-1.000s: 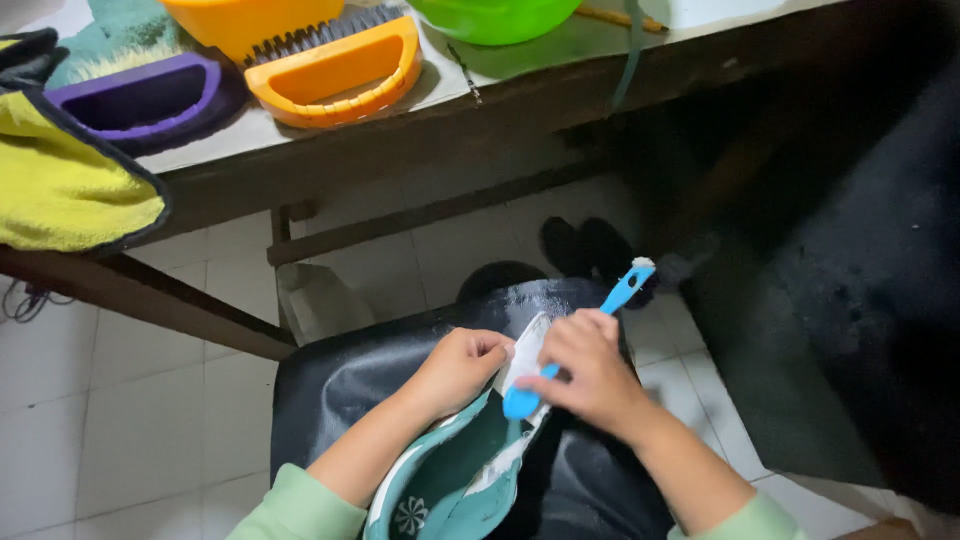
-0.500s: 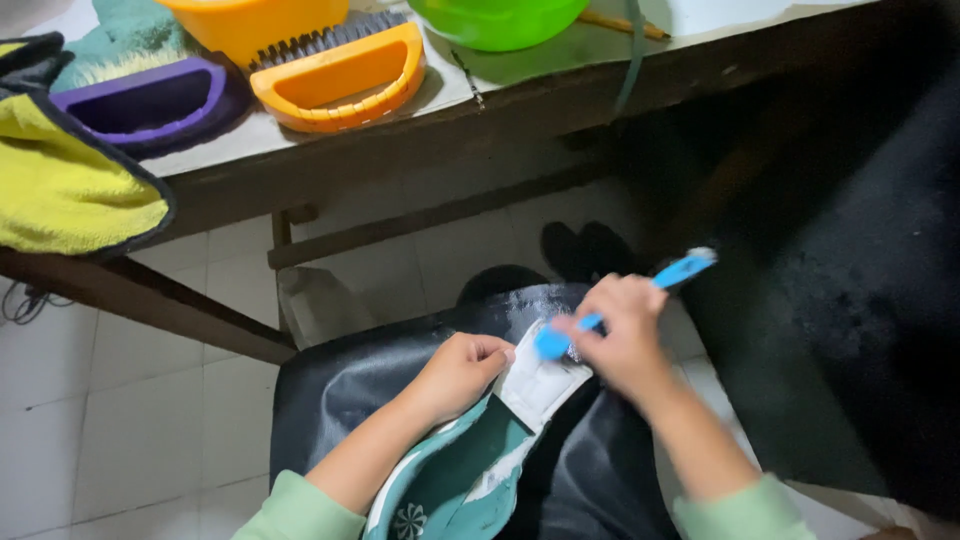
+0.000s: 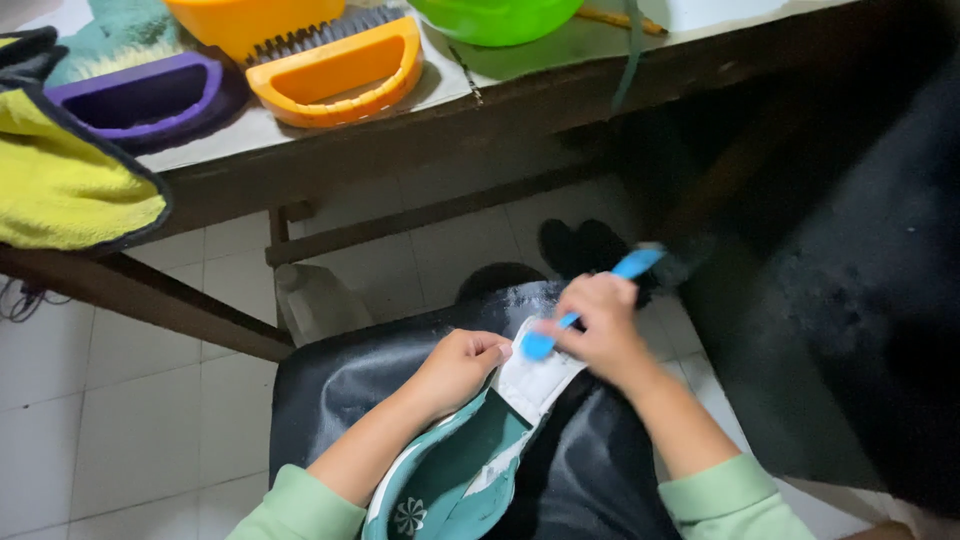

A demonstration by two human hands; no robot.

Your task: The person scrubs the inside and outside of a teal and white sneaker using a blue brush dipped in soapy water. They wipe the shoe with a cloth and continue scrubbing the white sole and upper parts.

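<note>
2 scrubbing brushes (1 purple (image 3: 135, 95), 1 orange (image 3: 335, 68)), 2 basins (1 orange (image 3: 250, 18), 1 green (image 3: 495, 15)), 1 blue toothbrush (image 3: 590, 305), 1 teal shoe (image 3: 470, 450), 1 yellow towel (image 3: 60, 180)

We note the blue brush (image 3: 590, 300) is motion-blurred; its bristles cannot be made out, and the right hand (image 3: 600, 335) covers the middle of its handle. The left hand (image 3: 455, 370) hides part of the shoe (image 3: 450, 480), whose heel end is cut off by the bottom edge. The yellow cloth (image 3: 60, 190) runs off the left edge. The orange basin (image 3: 250, 20) and green basin (image 3: 495, 15) are cropped at the top. The dark mass (image 3: 850, 300) at right is too dim to identify.
</note>
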